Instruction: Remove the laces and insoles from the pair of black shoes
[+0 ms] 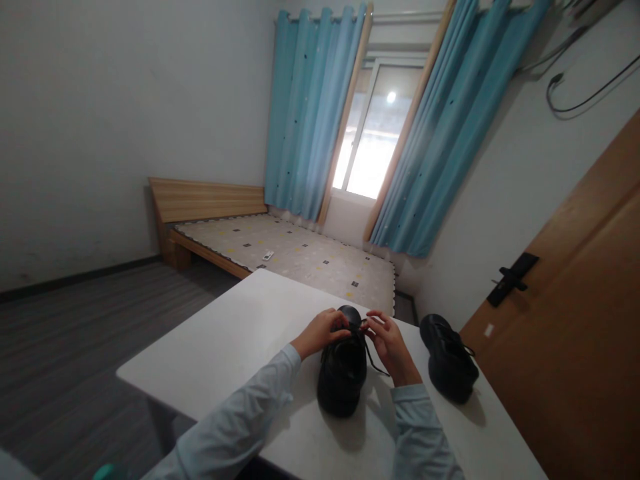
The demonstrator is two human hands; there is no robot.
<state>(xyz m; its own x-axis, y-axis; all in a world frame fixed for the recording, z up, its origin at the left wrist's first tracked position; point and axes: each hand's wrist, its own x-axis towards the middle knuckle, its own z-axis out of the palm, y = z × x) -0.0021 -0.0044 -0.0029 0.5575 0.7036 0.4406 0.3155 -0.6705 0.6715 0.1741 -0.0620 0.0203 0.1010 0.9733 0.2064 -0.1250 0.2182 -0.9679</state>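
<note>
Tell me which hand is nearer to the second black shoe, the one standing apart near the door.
Right. The right hand works the laces of the middle shoe, on the side facing the second shoe. The left hand is on the far side.

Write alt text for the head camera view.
Both hands, left hand and right hand, pinch the laces of a black shoe on a white table. A second black shoe sits to its right; a bed and blue curtains lie behind.

A home bedroom: low wooden bed (280, 250), blue curtains (313, 113), window (375, 133), wooden door (575, 320).
</note>
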